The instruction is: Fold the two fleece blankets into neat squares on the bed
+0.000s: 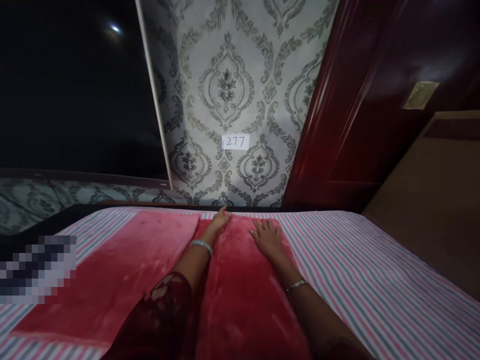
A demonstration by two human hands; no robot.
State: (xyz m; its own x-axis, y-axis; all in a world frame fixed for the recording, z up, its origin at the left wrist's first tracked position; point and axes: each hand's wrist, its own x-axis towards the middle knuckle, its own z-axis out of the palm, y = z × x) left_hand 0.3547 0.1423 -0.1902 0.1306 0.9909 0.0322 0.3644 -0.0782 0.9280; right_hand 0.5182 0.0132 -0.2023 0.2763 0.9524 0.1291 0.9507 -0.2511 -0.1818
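A red plush cloth [240,280] lies folded lengthwise in front of me, with a smooth pile and a paler far end. My right hand [267,237] rests flat on its far right part, fingers spread. At the cloth's far edge is my left hand [220,220], turned on its side with one finger stretched towards the wall; its other fingers are partly hidden. No object shows in either hand. Left of my left forearm, another wide red plush section [123,265] is spread out; whether it joins the folded part is hidden.
Beneath the cloth is a striped pink, grey and white cover [360,270] over a table-like surface. Behind stand patterned wallpaper with a paper label [235,142] reading 277, a dark television screen [75,90], and a dark red door frame [318,110]. A brown box-like panel [431,200] is at right.
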